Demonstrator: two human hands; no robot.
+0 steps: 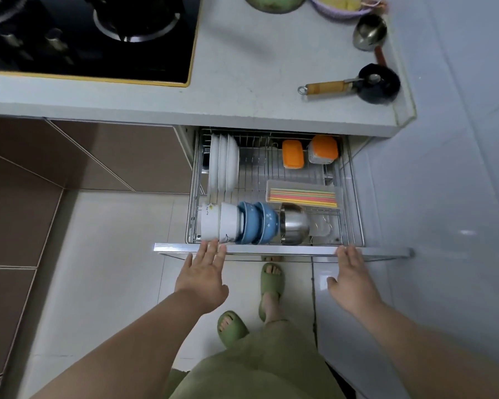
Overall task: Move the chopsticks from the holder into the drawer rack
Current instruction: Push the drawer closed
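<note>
- Pale floor tiles [107,254] and a light countertop [242,67] frame this one, with the pull-out drawer rack [349,180] wide open under the counter edge.
- Chopsticks [303,195] look like they're already in the rack — a bright bundle of orange, yellow and green sticks in a clear tray [274,184], right half of the drawer, about mid-depth.
- Their long axis runs left to right, parallel to the drawer front rail [285,249], not pointing at me.
- From my hands they're forward and a bit right; my right hand [353,279] is clearly the nearer one, my left hand [203,279] sits off at the other end of the front.
- Both hands are flat and spread, holding nothing, fingertips touching or right at the rail — well apart from each other.
- My guess is the transfer is done and the next move is pushing the drawer shut, straight toward the counter.
- Can't spot any chopstick holder on the counter, so I can't confirm it's emptied.
- Room check: bowls [254,223] and a steel cup [294,224] line the front just behind the rail, plates [224,165] stand at back left, orange-lidded boxes [308,152] at back right. Nothing seems to poke above the rack, though the counter lip hides the rear.
- Wall on the right is near the drawer side, so an even two-handed push is the safer bet.
</note>
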